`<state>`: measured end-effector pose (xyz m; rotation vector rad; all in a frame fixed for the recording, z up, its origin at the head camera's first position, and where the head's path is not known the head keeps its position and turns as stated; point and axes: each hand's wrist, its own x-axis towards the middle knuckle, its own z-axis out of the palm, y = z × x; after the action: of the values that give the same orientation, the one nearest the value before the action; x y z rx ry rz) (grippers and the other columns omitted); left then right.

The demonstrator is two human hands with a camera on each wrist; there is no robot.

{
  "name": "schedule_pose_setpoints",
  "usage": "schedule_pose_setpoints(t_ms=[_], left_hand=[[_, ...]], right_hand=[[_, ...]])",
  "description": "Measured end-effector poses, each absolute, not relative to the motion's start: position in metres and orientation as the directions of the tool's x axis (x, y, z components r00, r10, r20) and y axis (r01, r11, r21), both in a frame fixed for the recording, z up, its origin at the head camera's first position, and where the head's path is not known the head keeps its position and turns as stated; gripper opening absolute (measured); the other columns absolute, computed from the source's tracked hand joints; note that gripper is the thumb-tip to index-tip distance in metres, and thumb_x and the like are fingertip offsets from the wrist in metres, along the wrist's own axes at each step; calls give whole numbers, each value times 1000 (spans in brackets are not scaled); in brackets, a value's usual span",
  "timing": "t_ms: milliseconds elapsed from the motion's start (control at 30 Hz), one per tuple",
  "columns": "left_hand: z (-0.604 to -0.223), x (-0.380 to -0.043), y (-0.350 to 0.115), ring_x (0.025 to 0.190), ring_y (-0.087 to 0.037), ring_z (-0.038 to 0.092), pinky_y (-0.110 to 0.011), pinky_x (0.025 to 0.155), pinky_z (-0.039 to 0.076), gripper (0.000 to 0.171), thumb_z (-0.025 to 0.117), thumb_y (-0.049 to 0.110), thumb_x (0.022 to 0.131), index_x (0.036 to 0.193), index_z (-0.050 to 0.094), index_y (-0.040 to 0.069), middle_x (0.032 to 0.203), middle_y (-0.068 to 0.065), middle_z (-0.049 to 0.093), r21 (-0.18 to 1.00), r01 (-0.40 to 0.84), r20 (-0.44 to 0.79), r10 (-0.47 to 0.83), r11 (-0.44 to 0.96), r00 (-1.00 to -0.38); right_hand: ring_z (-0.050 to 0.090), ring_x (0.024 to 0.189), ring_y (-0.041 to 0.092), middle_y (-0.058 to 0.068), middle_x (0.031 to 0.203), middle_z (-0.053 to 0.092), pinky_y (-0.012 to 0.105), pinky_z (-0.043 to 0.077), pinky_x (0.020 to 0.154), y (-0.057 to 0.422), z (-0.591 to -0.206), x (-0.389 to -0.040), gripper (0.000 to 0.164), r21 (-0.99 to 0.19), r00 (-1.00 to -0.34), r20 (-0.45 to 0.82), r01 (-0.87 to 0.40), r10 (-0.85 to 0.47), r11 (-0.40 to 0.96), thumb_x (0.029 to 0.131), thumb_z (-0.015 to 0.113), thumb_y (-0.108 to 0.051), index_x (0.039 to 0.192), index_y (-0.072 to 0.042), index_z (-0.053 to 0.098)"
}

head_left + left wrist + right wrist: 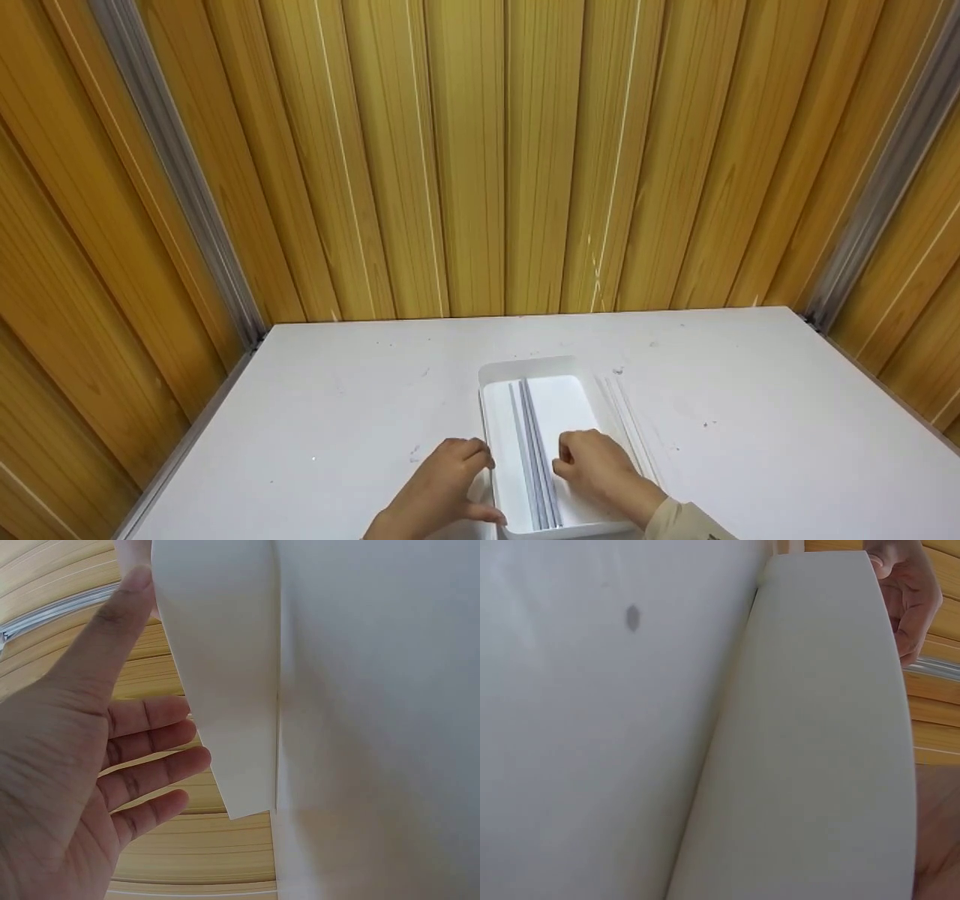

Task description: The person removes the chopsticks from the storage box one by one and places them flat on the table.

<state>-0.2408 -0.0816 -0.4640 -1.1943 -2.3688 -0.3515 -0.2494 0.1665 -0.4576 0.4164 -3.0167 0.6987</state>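
A shallow white tray [525, 369] stands near the front of the table, with several long thin grey sticks [534, 450] lying lengthwise in its left half. My left hand [446, 487] is at the tray's left wall, its thumb near the front corner. In the left wrist view, the fingers of that hand [135, 742] are loosely extended beside the white wall [217, 675]. Over the inside of the tray, right of the sticks, my right hand [596, 465] has its fingers curled; nothing shows between them. The right wrist view is mostly filled by a white wall [810, 720].
Pale thin sticks [630, 427] lie on the white table [360, 420] along the tray's right side. Wood-patterned panels [465, 150] rise behind the table and at both sides, with metal rails [180, 150] in the corners.
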Motion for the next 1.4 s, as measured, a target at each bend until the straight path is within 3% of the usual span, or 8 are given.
schedule_pose_setpoints(t_ms=[200, 500, 900, 1167, 1400], left_hand=[[-467, -242, -83, 88, -10, 60, -22, 88, 54, 60, 72, 61, 64, 95, 63, 11, 96, 6, 60, -20, 824, 554, 693, 566, -462], [-466, -242, -81, 90, -10, 61, -24, 90, 54, 60, 72, 63, 64, 95, 64, 12, 99, 6, 62, 6, 808, 524, 686, 590, -505], [-466, -243, -82, 90, -9, 59, -25, 89, 53, 58, 73, 62, 64, 94, 64, 12, 98, 7, 62, 14, 811, 532, 682, 585, -502], [-464, -241, -82, 92, -10, 60, -24, 90, 53, 60, 70, 63, 65, 95, 64, 12, 99, 6, 61, 21, 806, 507, 688, 591, -519], [-464, -241, -82, 91, -11, 61, -24, 89, 54, 60, 70, 63, 65, 96, 64, 12, 99, 6, 61, 14, 800, 503, 687, 600, -524]], right_hand=[[50, 60, 12, 1, 70, 61, 26, 47, 52, 165, -460, -248, 14, -438, -954, 60, -290, -294, 851, 83, 67, -14, 73, -8, 60], [48, 58, 11, -3, 64, 57, 24, 42, 49, 160, -465, -248, 17, -415, -957, 65, -283, -283, 864, 83, 68, -18, 70, -11, 59], [44, 57, 11, -4, 61, 52, 24, 38, 48, 155, -467, -249, 20, -391, -955, 85, -294, -284, 872, 80, 67, -17, 65, -12, 54], [52, 59, 12, -1, 65, 59, 31, 54, 56, 157, -467, -250, 17, -433, -947, 35, -301, -318, 849, 83, 66, -16, 70, -9, 57], [50, 57, 11, -2, 63, 56, 27, 51, 52, 156, -467, -250, 18, -430, -948, 39, -302, -317, 851, 82, 66, -16, 69, -9, 57]])
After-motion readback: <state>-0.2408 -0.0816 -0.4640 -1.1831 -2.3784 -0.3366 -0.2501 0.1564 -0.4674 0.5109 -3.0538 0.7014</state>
